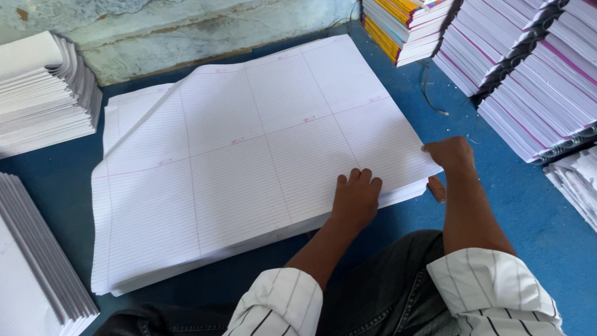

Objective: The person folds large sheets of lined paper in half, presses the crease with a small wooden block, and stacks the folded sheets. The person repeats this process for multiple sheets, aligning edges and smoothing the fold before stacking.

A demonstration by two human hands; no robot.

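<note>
Covering most of the blue floor (535,205), a thick stack of large ruled sheets (249,162) is spread out in front of the person, its top sheet printed with faint lines and pink margins and lifted slightly along the far left edge. Tall piles of bound notebooks (535,68) are stacked at the upper right, with a yellow-edged pile (398,28) beside them. Folded white paper bundles (43,87) are heaped at the upper left, and another white paper pile (31,274) is seen at the lower left. The left hand (356,198) is laid flat, palm down with fingers together, on the near edge of the top sheet. The right hand (449,154) is closed in a pinch on the sheet's near right corner. A small brown object (436,188), too small to be identified, is seen on the floor just beside that corner, below the right hand. Striped white sleeves (491,292) are rolled above dark trousers (385,292).
</note>
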